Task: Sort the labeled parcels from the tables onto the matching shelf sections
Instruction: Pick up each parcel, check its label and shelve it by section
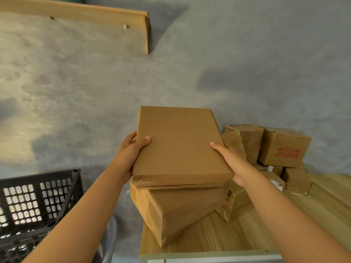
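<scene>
A flat cardboard parcel (178, 145) sits front and centre, held by both hands above the left corner of the counter (237, 242). The left hand (131, 154) clamps its left edge, thumb on top and fingers wrapped underneath. The right hand (231, 162) grips the near right corner, thumb lying across the top face. The top face shows plain brown card, with clear tape along the near edge; no label can be seen from here.

Right below it, a thicker parcel (178, 211) rests on the counter's left edge, turned at an angle, and the held parcel's near edge looks to be touching or just above its top; hard to tell which. Further right on the counter, a cluster of small taped boxes (264, 158) is stacked against the grey wall (95, 92), 1 with red print (288, 152).

Low left stands a black plastic crate (38, 204). Top left, a wooden shelf (85, 14) hangs on the wall.
</scene>
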Demonstrator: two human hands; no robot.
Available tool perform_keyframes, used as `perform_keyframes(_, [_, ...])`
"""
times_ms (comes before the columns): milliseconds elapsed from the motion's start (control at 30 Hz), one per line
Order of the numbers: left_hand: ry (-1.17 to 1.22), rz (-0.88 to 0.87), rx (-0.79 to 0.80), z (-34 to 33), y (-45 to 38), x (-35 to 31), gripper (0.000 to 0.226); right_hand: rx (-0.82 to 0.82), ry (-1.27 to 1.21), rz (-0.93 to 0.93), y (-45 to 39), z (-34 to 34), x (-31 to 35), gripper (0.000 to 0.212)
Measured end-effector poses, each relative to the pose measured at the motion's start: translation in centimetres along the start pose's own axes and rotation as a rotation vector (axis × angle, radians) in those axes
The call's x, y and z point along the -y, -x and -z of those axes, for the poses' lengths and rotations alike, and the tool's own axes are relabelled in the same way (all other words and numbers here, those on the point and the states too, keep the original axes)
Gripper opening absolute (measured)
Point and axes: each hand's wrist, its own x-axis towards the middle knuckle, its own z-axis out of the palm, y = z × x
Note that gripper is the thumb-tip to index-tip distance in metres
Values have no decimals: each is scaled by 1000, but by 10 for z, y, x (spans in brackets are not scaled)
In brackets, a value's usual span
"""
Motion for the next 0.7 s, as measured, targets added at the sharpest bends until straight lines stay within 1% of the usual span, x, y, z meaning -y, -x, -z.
perform_keyframes(33, [5, -17, 19, -1, 1, -3, 48, 46, -42, -26, 4, 2, 1, 78])
perform_keyframes(67, [-5, -36, 32, -1, 3, -5, 46, 86, -65, -36, 11, 4, 4, 64])
perform_keyframes(100, [-18, -62, 44, -3, 6, -9, 43, 106, -74, -43, 14, 7, 5, 51])
perform_keyframes(133, [-31, -85, 54, -4, 8, -13, 41, 108, -87, -45, 19, 9, 7, 43])
perform_keyframes(200, [-64, -119, 74, -5, 10, -19, 43, 100, -125, -12, 27, 13, 12, 38])
perform_keyframes(267, [-117, -159, 80, -7, 10, -25, 47, 89, -175, 32, 35, 12, 19, 38])
perform_keyframes(333, [-260, -216, 28, -11, 8, -29, 54, 63, -203, 83, 40, 9, 28, 38])
perform_keyframes(367, [-364, -240, -14, -14, 6, -30, 59, 44, -199, 122, 42, 8, 31, 42])
perform_keyframes(433, [-604, -268, -72, -23, 7, -32, 72, -5, -186, 209, 45, 2, 38, 58])
perform_keyframes(500, [-748, -272, -48, -36, 11, -35, 84, -61, -181, 302, 49, -7, 43, 68])
perform_keyframes(567, [-745, -231, 13, -50, 22, -42, 97, -119, -173, 381, 52, -17, 48, 79])
perform_keyframes(600, [-695, -209, 48, -57, 29, -47, 98, -157, -140, 426, 53, -23, 50, 86])
perform_keyframes(667, [-569, -161, 168, -73, 46, -59, 91, -276, 25, 532, 54, -36, 52, 100])
perform_keyframes(700, [-521, -128, 230, -80, 53, -63, 90, -325, 119, 578, 56, -43, 52, 102])
